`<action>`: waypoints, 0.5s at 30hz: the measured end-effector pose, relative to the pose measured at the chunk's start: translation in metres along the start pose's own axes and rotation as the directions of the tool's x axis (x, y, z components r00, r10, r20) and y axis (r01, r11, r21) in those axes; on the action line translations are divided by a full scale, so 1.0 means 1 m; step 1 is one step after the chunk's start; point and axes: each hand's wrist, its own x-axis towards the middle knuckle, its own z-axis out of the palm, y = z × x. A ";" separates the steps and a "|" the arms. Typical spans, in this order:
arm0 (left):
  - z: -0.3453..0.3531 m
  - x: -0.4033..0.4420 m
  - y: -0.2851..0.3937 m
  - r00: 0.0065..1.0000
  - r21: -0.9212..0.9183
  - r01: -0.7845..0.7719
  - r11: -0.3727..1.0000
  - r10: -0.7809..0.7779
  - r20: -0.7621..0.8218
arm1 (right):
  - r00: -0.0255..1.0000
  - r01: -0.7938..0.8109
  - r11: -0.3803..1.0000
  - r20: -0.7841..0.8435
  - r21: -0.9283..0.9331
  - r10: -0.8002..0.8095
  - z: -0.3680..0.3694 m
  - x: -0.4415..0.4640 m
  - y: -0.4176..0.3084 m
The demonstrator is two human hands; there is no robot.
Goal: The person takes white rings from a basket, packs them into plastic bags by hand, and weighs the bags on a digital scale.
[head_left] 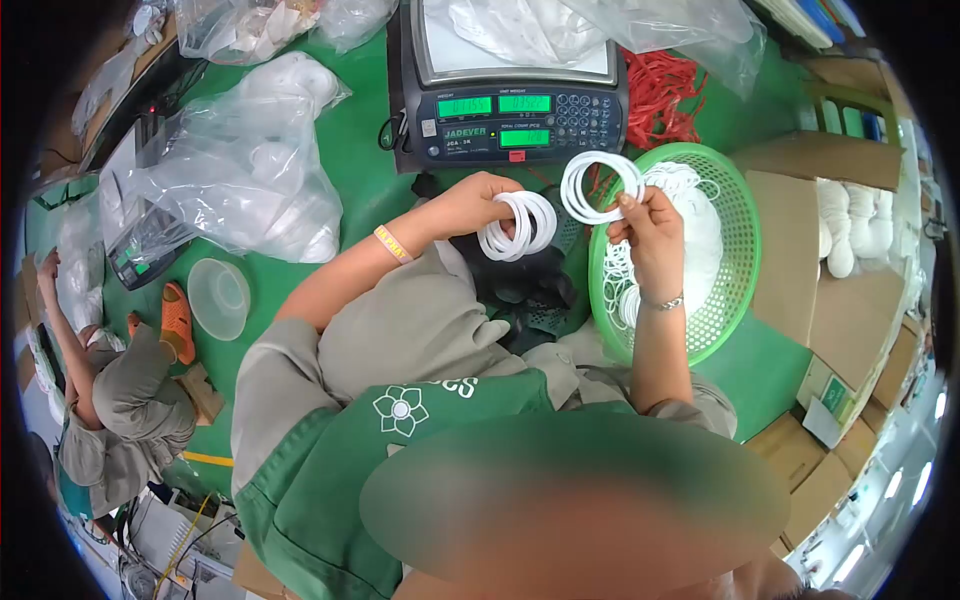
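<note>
My left hand (481, 205), with a yellow band on its wrist, is closed around a bunch of white rings (541, 212). Opposite it, my right hand (655, 232) pinches a second bunch of white rings (571, 190) between thumb and fingers. The two bunches hang close together but apart, in front of a counting scale (470, 152) with lit green displays. Below and beside my right hand stands a green perforated basket (742, 260) holding many loose white rings (705, 235). White material in plastic (515, 28) lies on the scale's pan.
Red strands (662, 100) lie right of the scale. Large clear bags (270, 180) of white items and a translucent bowl (219, 299) are on the left. A co-worker (140, 390) sits at far left. An open cardboard box (785, 260) stands right of the basket.
</note>
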 end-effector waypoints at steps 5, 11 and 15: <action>0.001 0.000 0.000 1.000 -0.035 0.005 0.999 -0.006 -0.003 | 0.992 0.125 0.991 -0.029 -0.048 -0.126 0.008 0.005 -0.024; 0.001 -0.001 0.001 1.000 -0.053 -0.004 0.999 0.004 -0.005 | 0.963 0.268 0.963 -0.028 0.022 -0.267 0.018 0.018 -0.045; 0.000 -0.001 -0.001 1.000 -0.021 0.003 1.000 -0.003 0.011 | 0.842 0.484 0.868 -0.210 -0.113 -0.497 0.028 0.041 -0.091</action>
